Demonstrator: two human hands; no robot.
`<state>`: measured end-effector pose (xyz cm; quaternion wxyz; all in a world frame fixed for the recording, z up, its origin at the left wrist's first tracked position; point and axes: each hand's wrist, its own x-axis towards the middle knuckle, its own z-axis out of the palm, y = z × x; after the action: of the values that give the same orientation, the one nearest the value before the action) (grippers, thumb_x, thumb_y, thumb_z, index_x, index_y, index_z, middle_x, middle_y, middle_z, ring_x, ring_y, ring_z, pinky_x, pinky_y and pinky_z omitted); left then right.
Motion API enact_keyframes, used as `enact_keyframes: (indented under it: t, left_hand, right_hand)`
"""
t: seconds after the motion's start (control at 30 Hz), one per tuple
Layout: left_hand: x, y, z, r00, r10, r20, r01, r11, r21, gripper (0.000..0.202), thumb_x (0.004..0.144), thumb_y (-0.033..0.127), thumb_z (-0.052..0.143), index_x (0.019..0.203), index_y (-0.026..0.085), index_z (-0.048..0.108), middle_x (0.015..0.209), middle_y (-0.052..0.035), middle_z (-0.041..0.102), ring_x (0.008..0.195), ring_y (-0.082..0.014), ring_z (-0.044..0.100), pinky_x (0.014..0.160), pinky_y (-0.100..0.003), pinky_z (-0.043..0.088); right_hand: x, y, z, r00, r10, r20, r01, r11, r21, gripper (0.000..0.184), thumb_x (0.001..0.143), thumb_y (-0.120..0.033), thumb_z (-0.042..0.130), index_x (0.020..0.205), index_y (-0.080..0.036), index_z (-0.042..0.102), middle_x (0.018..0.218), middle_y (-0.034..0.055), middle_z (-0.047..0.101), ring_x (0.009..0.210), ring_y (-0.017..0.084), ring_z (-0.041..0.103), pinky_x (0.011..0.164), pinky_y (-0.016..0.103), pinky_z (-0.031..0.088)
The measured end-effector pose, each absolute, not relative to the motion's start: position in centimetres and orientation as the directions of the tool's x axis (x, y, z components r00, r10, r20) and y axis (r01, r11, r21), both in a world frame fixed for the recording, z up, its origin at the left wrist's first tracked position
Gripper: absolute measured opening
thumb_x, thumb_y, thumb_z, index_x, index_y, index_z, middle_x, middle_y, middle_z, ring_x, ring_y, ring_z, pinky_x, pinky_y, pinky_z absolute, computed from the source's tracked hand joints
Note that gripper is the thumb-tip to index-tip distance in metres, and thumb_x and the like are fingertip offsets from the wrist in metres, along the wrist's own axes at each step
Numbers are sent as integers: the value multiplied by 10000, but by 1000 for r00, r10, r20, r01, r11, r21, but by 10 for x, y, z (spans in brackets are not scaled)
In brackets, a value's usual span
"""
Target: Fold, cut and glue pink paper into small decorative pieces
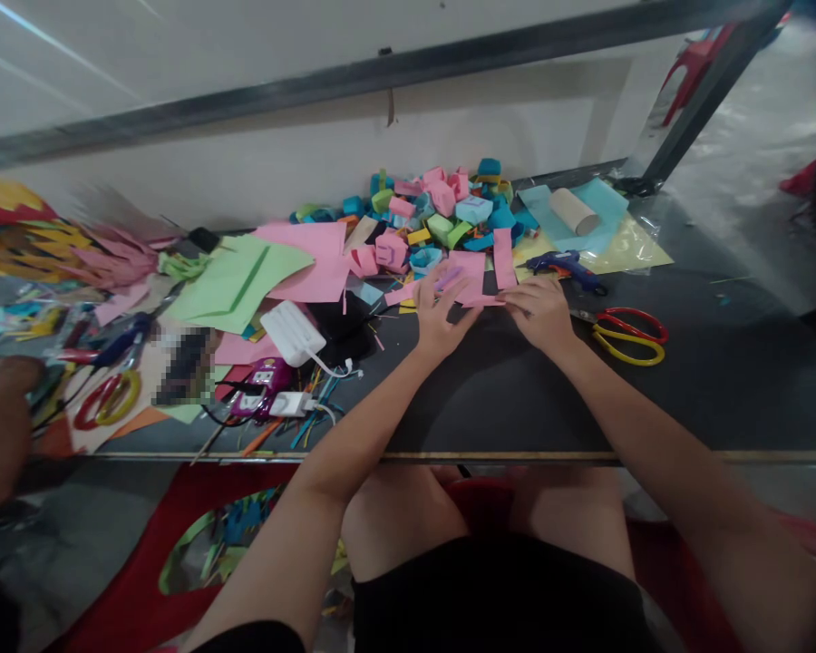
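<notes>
A short pink paper strip (488, 300) stretches between my two hands just above the dark tabletop. My left hand (441, 319) has its end between thumb and index finger, with the other fingers spread over pink paper. My right hand (539, 313) pinches the opposite end with its fingertips. Just beyond lie a pink paper sheet (468, 270) and an upright-lying pink strip (504, 258). A small purple item (448, 277) shows by my left fingers; its kind is unclear. Behind is a heap of folded paper loops (441, 196) in pink, blue, green and yellow.
To the right lie a blue glue gun (566, 265), scissors (629, 336) and a cardboard tube (574, 212). Leftward are green sheets (238, 281), a white power bank (292, 332), a purple power strip (264, 385) and more scissors (107, 399). Another person's arm (0, 426) reaches in at left.
</notes>
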<state>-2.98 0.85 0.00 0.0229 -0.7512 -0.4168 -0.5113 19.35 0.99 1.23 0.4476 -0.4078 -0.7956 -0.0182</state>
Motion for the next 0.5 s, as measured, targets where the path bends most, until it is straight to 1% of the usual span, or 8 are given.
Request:
enact_keyframes:
  t: [0.03, 0.1, 0.17, 0.23, 0.33, 0.4, 0.5]
  left_hand:
    - [-29, 7, 0, 158, 586, 795, 665, -658, 353, 487, 892, 597, 680, 1233, 253, 724, 1482, -141, 574, 1406, -325, 506, 1127, -521, 442]
    - [-26, 5, -1, 220, 532, 818, 663, -697, 275, 345, 902, 534, 696, 1115, 273, 765, 1447, -108, 594, 1383, -301, 517, 1092, -493, 465]
    - [-23, 3, -2, 262, 454, 852, 636, -745, 202, 184, 938, 426, 683, 999, 283, 781, 1319, -73, 661, 1279, -243, 576, 1037, -443, 494]
    - [-22, 3, -2, 264, 401, 877, 619, -768, 165, 125, 952, 343, 676, 944, 282, 784, 1181, -55, 697, 1159, -203, 609, 974, -399, 511]
    - [-22, 3, 0, 240, 419, 876, 620, -760, 194, 113, 942, 324, 689, 921, 278, 791, 1067, -50, 690, 1068, -191, 606, 916, -377, 509]
    - [-23, 3, 0, 222, 440, 870, 614, -756, 226, 124, 938, 340, 694, 909, 278, 797, 1033, -52, 677, 1042, -192, 598, 883, -366, 500]
    - [-22, 3, 0, 211, 466, 859, 608, -751, 257, 146, 931, 376, 699, 894, 281, 804, 997, -56, 659, 1013, -194, 588, 852, -358, 491]
  right_hand:
    - [192, 9, 12, -292, 624, 725, 679, 669, -303, 183, 964, -274, 643, 897, -283, 813, 959, 24, 825, 968, 261, 730, 896, 464, 507]
    - [187, 5, 11, -338, 608, 719, 682, 684, -257, 206, 972, -242, 614, 898, -275, 803, 966, 20, 824, 971, 251, 719, 889, 454, 498]
    - [182, 2, 12, -359, 592, 722, 670, 702, -242, 197, 967, -227, 606, 903, -269, 787, 959, 21, 819, 962, 250, 710, 879, 451, 495]
    - [179, -2, 15, -351, 584, 732, 648, 716, -260, 138, 937, -229, 630, 933, -264, 764, 957, 27, 812, 959, 256, 705, 878, 452, 497]
    - [177, -7, 23, -296, 590, 751, 596, 729, -337, 107, 865, -225, 663, 959, -260, 702, 934, 38, 783, 943, 262, 695, 884, 451, 506]
    - [177, -10, 27, -255, 597, 760, 564, 731, -384, 115, 823, -203, 659, 920, -263, 645, 885, 38, 750, 902, 260, 685, 873, 450, 511]
    - [176, -12, 28, -254, 604, 755, 537, 738, -410, 162, 770, -165, 646, 868, -270, 572, 834, 26, 706, 851, 255, 670, 855, 453, 504]
